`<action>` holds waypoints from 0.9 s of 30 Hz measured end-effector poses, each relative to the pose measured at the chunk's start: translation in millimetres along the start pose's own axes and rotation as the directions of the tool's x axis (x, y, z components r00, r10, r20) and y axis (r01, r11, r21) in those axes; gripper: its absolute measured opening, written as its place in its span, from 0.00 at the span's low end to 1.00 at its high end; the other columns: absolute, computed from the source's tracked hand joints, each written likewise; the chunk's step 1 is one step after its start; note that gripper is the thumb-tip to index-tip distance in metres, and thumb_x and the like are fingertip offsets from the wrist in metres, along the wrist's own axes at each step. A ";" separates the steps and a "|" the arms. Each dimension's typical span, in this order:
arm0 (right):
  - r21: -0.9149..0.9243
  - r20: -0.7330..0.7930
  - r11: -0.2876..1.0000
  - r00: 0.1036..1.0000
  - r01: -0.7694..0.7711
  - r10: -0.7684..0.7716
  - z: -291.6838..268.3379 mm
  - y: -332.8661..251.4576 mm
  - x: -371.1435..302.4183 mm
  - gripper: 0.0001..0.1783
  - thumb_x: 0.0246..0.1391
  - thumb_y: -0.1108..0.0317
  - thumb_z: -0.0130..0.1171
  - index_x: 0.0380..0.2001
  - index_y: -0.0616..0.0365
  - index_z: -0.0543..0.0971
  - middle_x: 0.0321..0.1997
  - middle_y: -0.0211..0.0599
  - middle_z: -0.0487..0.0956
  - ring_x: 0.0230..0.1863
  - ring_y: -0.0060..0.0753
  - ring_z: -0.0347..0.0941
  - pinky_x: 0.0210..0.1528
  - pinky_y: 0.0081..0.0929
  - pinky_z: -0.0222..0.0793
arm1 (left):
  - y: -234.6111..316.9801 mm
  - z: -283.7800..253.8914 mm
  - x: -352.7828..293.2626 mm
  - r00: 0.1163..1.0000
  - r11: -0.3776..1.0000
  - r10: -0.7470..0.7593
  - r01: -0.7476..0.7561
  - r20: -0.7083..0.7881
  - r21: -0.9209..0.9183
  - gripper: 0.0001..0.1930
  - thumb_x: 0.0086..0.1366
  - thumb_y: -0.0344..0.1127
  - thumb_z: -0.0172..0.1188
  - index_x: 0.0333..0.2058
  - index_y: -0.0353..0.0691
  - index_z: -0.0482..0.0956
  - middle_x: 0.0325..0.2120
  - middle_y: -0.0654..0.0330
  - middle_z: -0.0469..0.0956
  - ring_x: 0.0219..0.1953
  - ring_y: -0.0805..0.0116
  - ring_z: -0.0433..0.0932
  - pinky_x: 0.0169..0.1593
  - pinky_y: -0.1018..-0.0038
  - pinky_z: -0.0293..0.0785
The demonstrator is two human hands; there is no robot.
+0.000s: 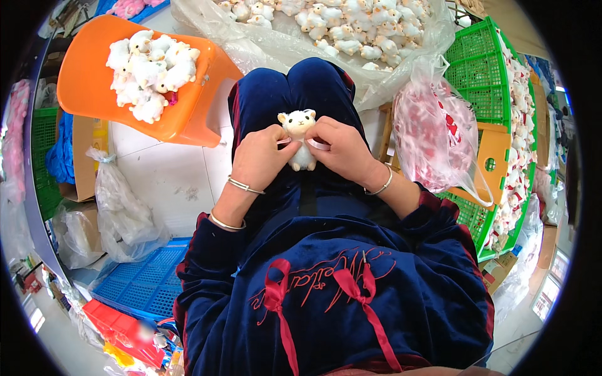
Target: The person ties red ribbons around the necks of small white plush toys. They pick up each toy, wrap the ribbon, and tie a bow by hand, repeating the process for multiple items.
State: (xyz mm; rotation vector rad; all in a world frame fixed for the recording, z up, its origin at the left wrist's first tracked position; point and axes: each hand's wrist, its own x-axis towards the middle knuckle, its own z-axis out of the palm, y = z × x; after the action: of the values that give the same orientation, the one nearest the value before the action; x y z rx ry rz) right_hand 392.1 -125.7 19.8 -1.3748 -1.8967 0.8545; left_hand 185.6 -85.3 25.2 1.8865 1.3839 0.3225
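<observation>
A small white plush lamb [304,156] with a cream face sits upright above my lap, facing me. My left hand [266,150] is at one side of its neck, thumb and finger pinched on a pale ribbon [320,145]. On the other side of the neck my right hand [342,145] pinches the ribbon too. The ribbon shows at both sides of the neck; whether it runs all the way around is hidden by my fingers. The lamb's ears, face, belly and feet stay in sight between my hands.
An orange stool [81,69] at the left bears several plush lambs [150,69]. Many more lie on a plastic sheet [276,47] ahead. To the right are a clear bag [433,131] of pink-and-white pieces and green crates [476,75]. A blue crate [144,282] lies lower left.
</observation>
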 end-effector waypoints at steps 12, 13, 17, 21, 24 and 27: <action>-0.049 -0.014 0.997 0.998 -0.055 0.055 1.8 -2.0 9.7 0.05 0.56 0.71 0.65 0.36 0.56 0.80 0.35 0.38 0.77 0.34 0.47 0.78 0.37 0.37 0.74 | 4.4 0.8 -13.1 0.985 0.993 0.116 -0.117 -0.131 -0.007 0.09 0.65 0.37 0.66 0.34 0.36 0.85 0.28 0.49 0.85 0.30 0.49 0.85 0.35 0.64 0.80; -0.042 -0.001 0.998 0.999 -0.043 0.043 2.5 -0.5 10.1 0.05 0.57 0.70 0.65 0.36 0.57 0.80 0.35 0.38 0.77 0.34 0.47 0.78 0.36 0.37 0.74 | 4.6 4.8 -11.4 0.986 0.995 0.096 -0.099 -0.136 -0.014 0.10 0.65 0.37 0.67 0.33 0.35 0.84 0.27 0.48 0.84 0.30 0.49 0.85 0.35 0.64 0.79; 0.026 0.044 0.999 0.999 -0.024 0.023 -0.2 3.9 11.4 0.05 0.58 0.70 0.64 0.36 0.57 0.79 0.36 0.39 0.78 0.34 0.47 0.78 0.36 0.37 0.73 | 4.5 5.4 -4.1 0.992 0.996 0.054 -0.061 -0.118 -0.060 0.10 0.64 0.37 0.68 0.32 0.34 0.83 0.27 0.48 0.84 0.30 0.50 0.85 0.35 0.65 0.79; 0.145 0.006 0.989 0.999 -0.033 0.033 -8.8 2.3 9.6 0.05 0.58 0.71 0.64 0.36 0.58 0.79 0.36 0.40 0.78 0.35 0.48 0.77 0.36 0.37 0.73 | 17.1 6.0 -4.6 0.981 0.979 0.095 -0.124 -0.170 -0.163 0.10 0.64 0.35 0.67 0.33 0.32 0.83 0.27 0.47 0.84 0.30 0.51 0.85 0.35 0.66 0.78; 0.043 0.051 0.997 0.997 0.057 -0.059 -10.9 9.4 10.3 0.04 0.58 0.71 0.63 0.35 0.58 0.79 0.36 0.41 0.78 0.35 0.49 0.78 0.37 0.38 0.73 | 10.0 18.9 6.2 0.982 0.971 0.088 -0.123 -0.169 -0.207 0.09 0.64 0.33 0.66 0.34 0.31 0.83 0.28 0.47 0.83 0.30 0.50 0.85 0.35 0.65 0.78; -0.052 0.045 0.996 0.997 0.071 -0.069 -3.0 3.7 9.5 0.04 0.57 0.73 0.63 0.36 0.57 0.79 0.37 0.40 0.78 0.36 0.49 0.78 0.38 0.39 0.75 | 3.0 12.8 7.2 0.995 0.983 0.054 -0.067 -0.081 -0.169 0.08 0.64 0.33 0.64 0.33 0.33 0.83 0.30 0.47 0.83 0.34 0.47 0.84 0.39 0.60 0.78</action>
State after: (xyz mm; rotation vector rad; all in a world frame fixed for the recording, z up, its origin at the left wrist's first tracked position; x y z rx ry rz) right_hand 394.1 -115.3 19.8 -1.3223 -2.0020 0.8105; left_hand 198.1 -84.6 17.0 1.7918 1.3061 0.5328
